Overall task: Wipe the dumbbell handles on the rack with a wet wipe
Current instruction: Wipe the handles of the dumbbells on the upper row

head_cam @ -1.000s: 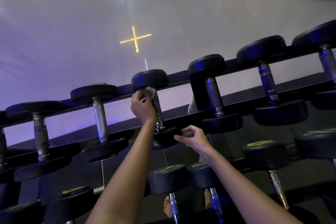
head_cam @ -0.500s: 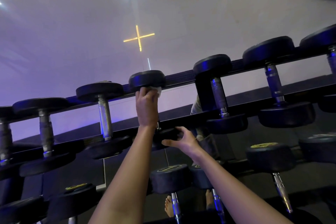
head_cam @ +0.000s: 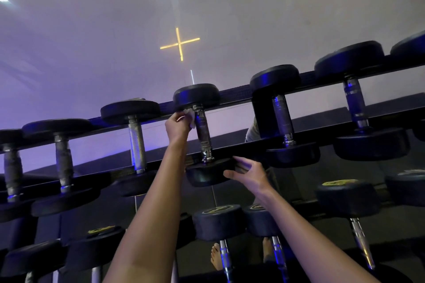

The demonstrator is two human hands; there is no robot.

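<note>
The wet wipe (head_cam: pixel 190 117) is bunched in the left hand (head_cam: pixel 177 127), whose fingers curl round it and hold it against the upper end of the dumbbell handle (head_cam: pixel 203 135), just right of that hand. This dumbbell lies on the top tier of the rack (head_cam: pixel 236 94). Lower right of the left hand, the right hand (head_cam: pixel 249 173) lays straight fingers on the near weight head (head_cam: pixel 204 174), grasping nothing.

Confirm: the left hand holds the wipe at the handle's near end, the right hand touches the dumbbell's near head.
Wrong end: head view shows the left hand holding the wipe at the handle's far end; the right hand touches the near head.
</note>
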